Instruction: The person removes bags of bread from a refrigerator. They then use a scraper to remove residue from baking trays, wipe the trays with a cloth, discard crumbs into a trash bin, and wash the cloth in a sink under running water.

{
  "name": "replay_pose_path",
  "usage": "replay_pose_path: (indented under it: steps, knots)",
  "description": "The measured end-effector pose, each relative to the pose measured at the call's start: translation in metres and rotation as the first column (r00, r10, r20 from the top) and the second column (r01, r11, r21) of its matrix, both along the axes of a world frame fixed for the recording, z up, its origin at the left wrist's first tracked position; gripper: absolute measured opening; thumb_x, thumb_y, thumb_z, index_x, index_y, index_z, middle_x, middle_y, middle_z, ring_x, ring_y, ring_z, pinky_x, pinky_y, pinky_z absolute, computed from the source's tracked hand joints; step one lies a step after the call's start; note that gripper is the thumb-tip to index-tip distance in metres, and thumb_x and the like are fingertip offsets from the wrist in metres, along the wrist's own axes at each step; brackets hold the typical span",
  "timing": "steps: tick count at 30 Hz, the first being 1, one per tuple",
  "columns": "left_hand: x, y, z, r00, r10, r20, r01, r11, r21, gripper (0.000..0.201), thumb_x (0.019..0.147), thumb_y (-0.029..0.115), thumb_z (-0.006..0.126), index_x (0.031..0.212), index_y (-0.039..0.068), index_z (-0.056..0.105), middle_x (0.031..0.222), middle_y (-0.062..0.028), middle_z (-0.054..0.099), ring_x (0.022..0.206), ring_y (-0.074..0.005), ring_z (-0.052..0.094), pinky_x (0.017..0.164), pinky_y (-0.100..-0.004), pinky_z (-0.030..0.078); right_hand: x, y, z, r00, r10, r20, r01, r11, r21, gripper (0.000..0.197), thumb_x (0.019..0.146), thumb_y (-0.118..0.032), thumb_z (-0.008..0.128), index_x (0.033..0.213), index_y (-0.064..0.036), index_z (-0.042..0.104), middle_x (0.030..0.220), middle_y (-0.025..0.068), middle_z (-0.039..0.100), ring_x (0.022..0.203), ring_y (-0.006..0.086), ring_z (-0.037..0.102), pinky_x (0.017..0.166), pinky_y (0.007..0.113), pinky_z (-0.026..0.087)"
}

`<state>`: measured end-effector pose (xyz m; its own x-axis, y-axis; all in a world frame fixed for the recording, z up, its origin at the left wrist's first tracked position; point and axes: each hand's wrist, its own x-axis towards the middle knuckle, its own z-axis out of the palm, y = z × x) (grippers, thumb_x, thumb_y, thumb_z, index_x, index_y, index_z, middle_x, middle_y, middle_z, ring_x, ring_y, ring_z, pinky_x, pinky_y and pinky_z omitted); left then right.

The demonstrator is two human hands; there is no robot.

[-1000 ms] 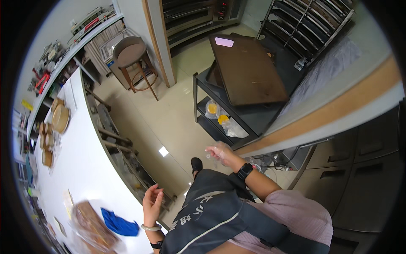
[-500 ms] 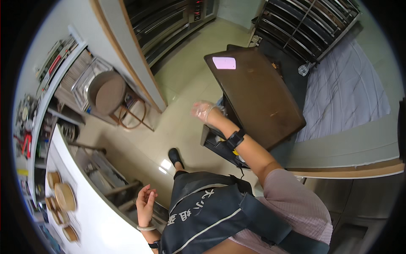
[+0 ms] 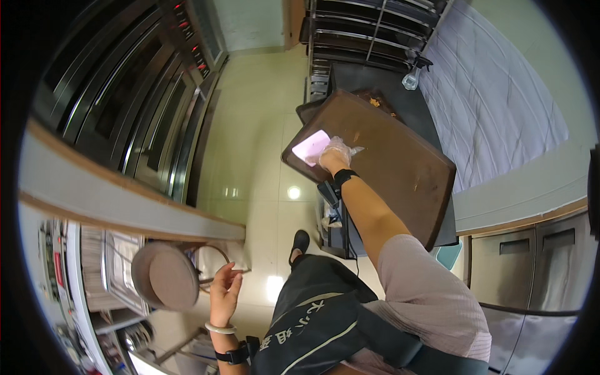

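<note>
Over the left corner of a brown baking tray [image 3: 381, 162], my right hand [image 3: 337, 153], in a clear plastic glove, is closed on the edge of a pink flat scraper [image 3: 310, 146]. Its fingers partly cover the scraper, which is at the tray surface. The tray lies at an angle on a dark worktop [image 3: 369, 78], overlapping another tray [image 3: 309, 111]. My left hand [image 3: 224, 292] hangs low on the left, bare, with loosely bent fingers apart and nothing in them. A round brown stool seat [image 3: 164, 275] is nearest to it.
Stacked ovens [image 3: 134, 119] stand far left, behind a wall edge [image 3: 125, 215]. A tray rack [image 3: 369, 31] is at the back, with a clear spray bottle [image 3: 412, 78] near it. White cloth [image 3: 494, 100] covers the right side. Steel cabinet doors [image 3: 531, 262] stand near right.
My view has turned left, and the ovens fill more of it. My right hand has moved from beside the tray onto the pink scraper. My left hand stays low and empty.
</note>
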<state>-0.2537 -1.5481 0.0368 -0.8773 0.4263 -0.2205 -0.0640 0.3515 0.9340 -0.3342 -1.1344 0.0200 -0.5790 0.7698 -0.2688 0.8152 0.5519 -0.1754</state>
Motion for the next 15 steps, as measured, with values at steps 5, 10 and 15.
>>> replay_pose_path:
  steps: [5, 10, 15]
  knots:
    - [-0.098, 0.084, -0.002, 0.963, -0.269, 0.023, 0.269, 0.963, 0.011, 0.033, 0.084, 0.01, 0.057, 0.114, 0.001, 0.049, 0.093, -0.0087, 0.06, 0.08, -0.013, 0.056, 0.071, -0.0244, 0.046, -0.025, 0.045, -0.031, 0.975, -0.184, 0.123, 0.208, 0.954, -0.217, 0.087, 0.048, -0.047, 0.079, 0.119, -0.0069, 0.049, 0.121, 0.0124, 0.051, 0.112, 0.0265, 0.049, 0.102, 0.043, 0.029]
    - [-0.165, 0.16, -0.025, 0.877, -0.47, 0.096, 0.465, 0.882, 0.071, 0.032, 0.083, 0.012, 0.058, 0.113, 0.004, 0.05, 0.092, -0.0059, 0.06, 0.082, -0.0109, 0.055, 0.071, -0.0239, 0.045, -0.037, 0.066, -0.076, 0.973, -0.19, 0.129, 0.22, 0.931, -0.292, 0.049, 0.056, -0.037, 0.075, 0.093, -0.0065, 0.065, 0.106, 0.0108, 0.061, 0.1, 0.0265, 0.057, 0.083, 0.04, 0.047]
    - [-0.212, 0.238, -0.066, 0.866, -0.441, -0.236, 0.435, 0.897, -0.08, 0.046, 0.081, 0.019, 0.061, 0.12, 0.003, 0.043, 0.107, -0.0117, 0.056, 0.091, -0.018, 0.055, 0.075, -0.0287, 0.044, -0.044, 0.057, -0.061, 0.963, -0.262, 0.07, 0.269, 0.955, -0.121, 0.064, 0.058, -0.042, 0.072, 0.109, -0.0054, 0.057, 0.109, 0.0157, 0.057, 0.1, 0.0312, 0.056, 0.071, 0.051, 0.051]
